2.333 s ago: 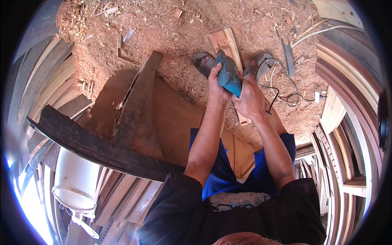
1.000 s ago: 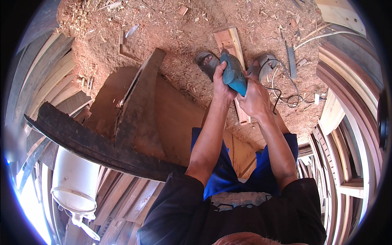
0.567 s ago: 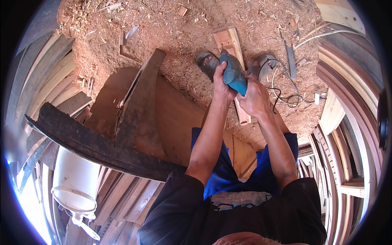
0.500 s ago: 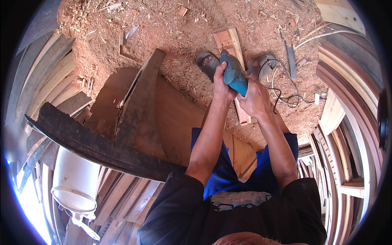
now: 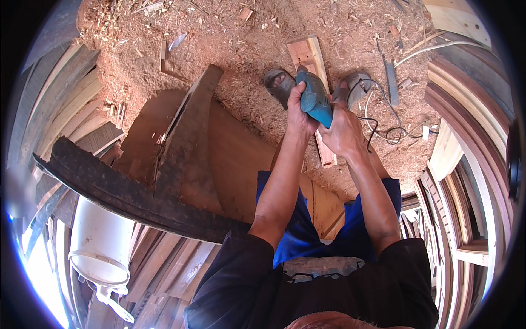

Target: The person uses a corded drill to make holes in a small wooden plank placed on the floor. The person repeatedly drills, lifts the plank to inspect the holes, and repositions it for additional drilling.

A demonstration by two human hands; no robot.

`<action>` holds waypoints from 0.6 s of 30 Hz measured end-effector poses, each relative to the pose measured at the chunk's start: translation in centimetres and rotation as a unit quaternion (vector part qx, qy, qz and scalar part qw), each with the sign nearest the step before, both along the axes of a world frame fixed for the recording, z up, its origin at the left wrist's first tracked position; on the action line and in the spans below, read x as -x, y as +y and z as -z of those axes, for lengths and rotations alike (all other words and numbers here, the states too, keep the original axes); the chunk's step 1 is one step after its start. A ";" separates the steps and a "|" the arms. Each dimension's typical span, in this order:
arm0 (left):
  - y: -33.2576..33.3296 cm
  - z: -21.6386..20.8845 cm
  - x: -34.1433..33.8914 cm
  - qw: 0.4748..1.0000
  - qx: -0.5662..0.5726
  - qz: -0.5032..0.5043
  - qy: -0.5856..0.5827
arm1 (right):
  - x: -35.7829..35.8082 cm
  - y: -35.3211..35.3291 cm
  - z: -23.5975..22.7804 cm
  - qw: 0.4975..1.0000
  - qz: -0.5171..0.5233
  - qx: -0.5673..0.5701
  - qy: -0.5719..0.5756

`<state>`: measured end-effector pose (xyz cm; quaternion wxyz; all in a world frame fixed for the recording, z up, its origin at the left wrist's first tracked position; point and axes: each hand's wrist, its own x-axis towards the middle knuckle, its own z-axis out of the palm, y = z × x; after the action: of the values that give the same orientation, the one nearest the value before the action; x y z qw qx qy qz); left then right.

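Observation:
Both my hands grip a teal electric drill (image 5: 314,97) over a board between my feet. My left hand (image 5: 297,109) is wrapped round the left side of its body, thumb on top. My right hand (image 5: 342,130) closes round its rear handle; part of that handle is hidden by the fingers. The chuck end points away from me, down at the wooden board (image 5: 316,56), and the bit's tip is hard to make out against the wood. Small dark holes show in the board's far end. A black power cord (image 5: 392,107) trails off right of the drill.
Sawdust and shavings (image 5: 241,49) cover the ground. My sandalled feet (image 5: 280,85) flank the board. Left of me lies a brown sheet with a dark curved timber (image 5: 137,197) along it. A white bucket (image 5: 101,238) sits lower left. Stacked timber frames (image 5: 466,164) line the right.
Almost nothing differs. The drill keeps its place over the board, its front end shifted very slightly, and both hands hold on as before.

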<state>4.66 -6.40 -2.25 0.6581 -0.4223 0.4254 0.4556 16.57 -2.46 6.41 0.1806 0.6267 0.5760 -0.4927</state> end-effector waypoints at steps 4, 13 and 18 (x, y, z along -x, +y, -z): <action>0.0 0.3 0.1 1.000 -0.013 0.009 -0.007 | 0.0 -0.1 0.0 1.000 0.014 0.003 0.008; 0.4 0.8 -0.6 0.999 -0.020 0.028 -0.011 | 0.2 1.4 -0.8 0.999 0.040 0.024 -0.025; 0.9 1.2 -1.1 0.998 -0.002 0.055 0.015 | -0.6 1.8 -0.3 0.997 0.059 0.043 -0.007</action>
<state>5.80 -5.52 -3.41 0.6763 -0.3903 0.4572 0.4257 17.14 -0.62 6.74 0.1821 0.6551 0.5147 -0.5222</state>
